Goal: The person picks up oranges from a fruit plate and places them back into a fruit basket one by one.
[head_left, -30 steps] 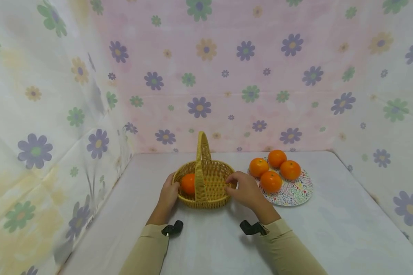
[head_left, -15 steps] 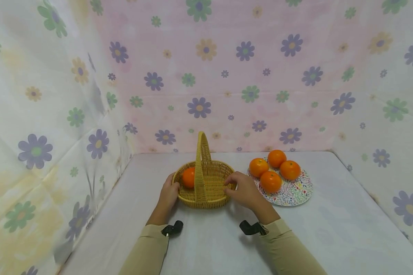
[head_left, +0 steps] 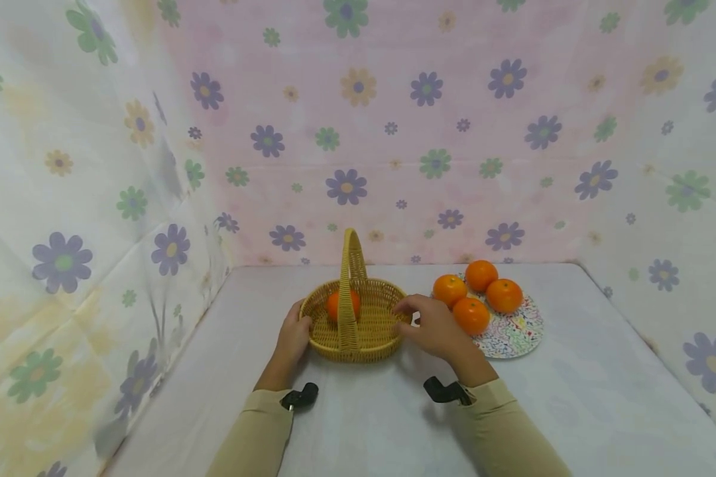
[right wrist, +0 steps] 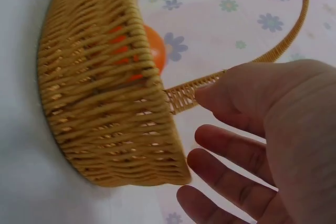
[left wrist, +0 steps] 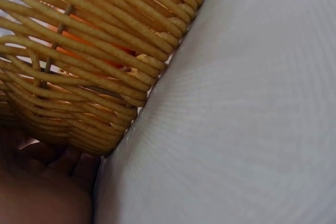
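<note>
A woven yellow wicker basket (head_left: 366, 353) with a tall arched handle stands upright on the white tabletop. My left hand (head_left: 291, 338) grips its left end, thumb over the rim; in the left wrist view that hand (left wrist: 47, 192) lies against the wicker, low by the table. Inside the basket sits one orange (head_left: 333, 307), partly hidden by the handle. At the basket's right end is my right hand (head_left: 432, 328), holding nothing. Its fingers are loosely bent and spread beside the rim, and the right wrist view shows this hand (right wrist: 289, 124) with thumb and fingers apart.
To the right, behind my right hand, a round speckled plate (head_left: 516, 338) carries several oranges (head_left: 471, 316) toward its far left side. Flower-patterned cloth walls (head_left: 394, 165) enclose the tabletop (head_left: 358, 417) at the back and both sides.
The orange in the basket has rolled from the left end toward the back and middle, behind the handle. My right hand has shifted slightly right; the left hand stays in place.
</note>
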A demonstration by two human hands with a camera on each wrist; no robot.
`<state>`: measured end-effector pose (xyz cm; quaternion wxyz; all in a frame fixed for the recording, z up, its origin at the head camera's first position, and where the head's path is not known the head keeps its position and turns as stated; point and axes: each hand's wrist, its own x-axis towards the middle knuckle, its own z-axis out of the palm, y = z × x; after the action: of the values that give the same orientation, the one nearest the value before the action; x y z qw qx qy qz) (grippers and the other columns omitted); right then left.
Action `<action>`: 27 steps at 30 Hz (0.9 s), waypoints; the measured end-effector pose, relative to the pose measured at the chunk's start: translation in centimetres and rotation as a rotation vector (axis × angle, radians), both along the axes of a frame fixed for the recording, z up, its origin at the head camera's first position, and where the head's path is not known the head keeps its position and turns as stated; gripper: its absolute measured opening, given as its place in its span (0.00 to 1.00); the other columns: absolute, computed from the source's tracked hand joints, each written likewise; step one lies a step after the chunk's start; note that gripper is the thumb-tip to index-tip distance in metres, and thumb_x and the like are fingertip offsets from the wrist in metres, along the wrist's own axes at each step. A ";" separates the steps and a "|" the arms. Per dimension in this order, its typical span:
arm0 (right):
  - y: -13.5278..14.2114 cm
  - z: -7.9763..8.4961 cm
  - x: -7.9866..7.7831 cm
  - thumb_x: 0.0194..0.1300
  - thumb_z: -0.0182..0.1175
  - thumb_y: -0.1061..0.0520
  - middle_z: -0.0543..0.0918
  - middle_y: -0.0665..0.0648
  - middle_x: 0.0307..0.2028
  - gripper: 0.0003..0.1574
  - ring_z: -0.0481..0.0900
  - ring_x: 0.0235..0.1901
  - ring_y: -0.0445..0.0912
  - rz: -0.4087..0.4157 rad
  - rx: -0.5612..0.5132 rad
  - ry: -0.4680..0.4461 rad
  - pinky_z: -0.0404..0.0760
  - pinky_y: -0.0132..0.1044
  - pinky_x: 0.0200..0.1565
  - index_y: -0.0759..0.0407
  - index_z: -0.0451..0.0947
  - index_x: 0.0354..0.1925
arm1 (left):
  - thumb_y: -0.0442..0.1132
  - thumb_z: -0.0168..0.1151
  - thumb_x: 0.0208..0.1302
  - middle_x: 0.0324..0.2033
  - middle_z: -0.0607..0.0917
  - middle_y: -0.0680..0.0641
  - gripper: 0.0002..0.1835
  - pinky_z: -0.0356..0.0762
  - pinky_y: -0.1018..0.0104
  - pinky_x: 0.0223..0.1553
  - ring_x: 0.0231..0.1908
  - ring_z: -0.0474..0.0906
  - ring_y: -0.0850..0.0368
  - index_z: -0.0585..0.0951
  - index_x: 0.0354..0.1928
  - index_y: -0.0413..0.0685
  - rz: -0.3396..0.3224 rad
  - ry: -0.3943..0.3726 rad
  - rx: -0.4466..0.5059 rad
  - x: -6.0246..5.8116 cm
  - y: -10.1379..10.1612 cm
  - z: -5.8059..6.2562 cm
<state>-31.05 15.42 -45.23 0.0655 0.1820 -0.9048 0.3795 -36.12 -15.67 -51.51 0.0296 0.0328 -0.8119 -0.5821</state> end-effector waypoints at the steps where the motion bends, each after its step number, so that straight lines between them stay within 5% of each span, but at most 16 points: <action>1: 0.2 0.2 0.0 0.64 0.70 0.53 0.87 0.53 0.47 0.18 0.82 0.50 0.50 -0.001 -0.001 0.008 0.85 0.51 0.55 0.52 0.85 0.52 | 0.35 0.47 0.62 0.76 0.68 0.43 0.37 0.55 0.42 0.77 0.76 0.61 0.43 0.65 0.76 0.49 -0.005 -0.002 0.004 0.0 0.0 0.0; 8: 1.5 1.0 -0.2 0.68 0.68 0.52 0.86 0.54 0.52 0.18 0.82 0.56 0.52 -0.021 -0.022 -0.015 0.84 0.52 0.58 0.52 0.83 0.55 | 0.37 0.46 0.63 0.76 0.66 0.43 0.36 0.54 0.40 0.78 0.77 0.60 0.43 0.64 0.77 0.50 0.011 -0.022 -0.033 0.3 -0.8 0.0; 15: 5.2 1.5 -0.2 0.67 0.68 0.47 0.86 0.54 0.54 0.17 0.82 0.57 0.56 -0.179 -0.059 -0.033 0.82 0.56 0.59 0.47 0.83 0.53 | 0.35 0.48 0.61 0.75 0.69 0.40 0.36 0.56 0.40 0.77 0.75 0.62 0.41 0.67 0.75 0.47 -0.006 0.019 -0.028 0.3 -0.8 -0.1; 22: 9.3 1.9 0.0 0.71 0.63 0.47 0.79 0.63 0.64 0.24 0.76 0.63 0.65 -0.286 -0.009 -0.092 0.78 0.64 0.62 0.55 0.79 0.60 | 0.36 0.48 0.62 0.75 0.69 0.43 0.35 0.57 0.42 0.77 0.76 0.62 0.43 0.67 0.75 0.49 -0.012 0.011 0.002 0.1 -0.2 0.0; 27: 11.0 2.4 0.3 0.71 0.63 0.49 0.80 0.66 0.60 0.24 0.74 0.62 0.64 -0.334 0.019 -0.078 0.75 0.66 0.63 0.60 0.80 0.60 | 0.37 0.46 0.63 0.76 0.67 0.44 0.35 0.55 0.40 0.77 0.77 0.60 0.42 0.65 0.76 0.50 -0.031 0.008 0.003 0.1 -0.1 0.1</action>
<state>-30.71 26.44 -42.83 0.0909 0.0150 -0.9277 0.3617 -36.05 -15.79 -51.45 0.0237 0.0180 -0.8114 -0.5837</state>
